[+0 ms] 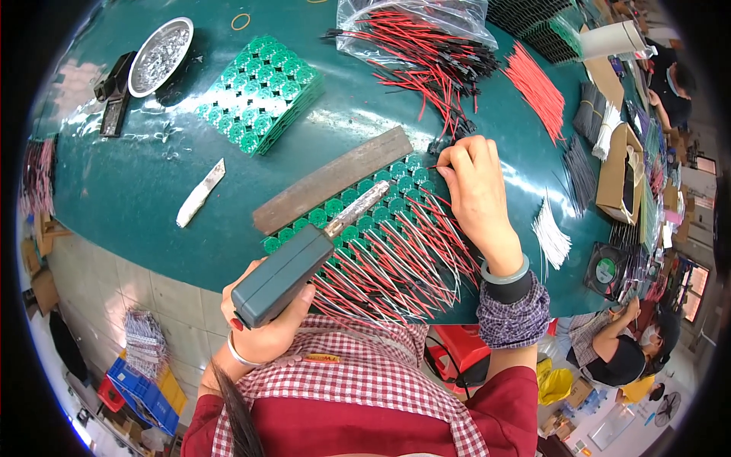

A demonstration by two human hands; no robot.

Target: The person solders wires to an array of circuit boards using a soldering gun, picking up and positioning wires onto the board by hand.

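Board panel (396, 204) lies flat on the tabletop (244, 186) in front of you, long axis running from lower left to upper right, wood bar (331, 179) set along its far edge. Key relation: your right hand (476, 190) is at the panel's upper-right end, its fingertips just beyond the corner, with the panel down and to the left of them. That hand is the nearer one to this end. Right fingers: thumb and index pinched together, no visible gap, a short bit of thin red wire (434, 167) poking out leftward toward the corner discs. Can't tell if the wire end touches the panel or sits just above it. Your left hand (263, 339) is wrapped round the body of the grey tool (282, 276), fingers curled in, thumb along the near side. Its metal barrel (358, 209) slants up and right over the panel, close to the panel's own axis. Tip is left of and slightly below the pinch, near but apart; contact with the discs underneath is unclear from this angle. Red and white wires (403, 251) fan off the panel's near side toward your apron (365, 388). Loose red and black wire pile (426, 53) sits beyond your right hand, partly in a clear bag.
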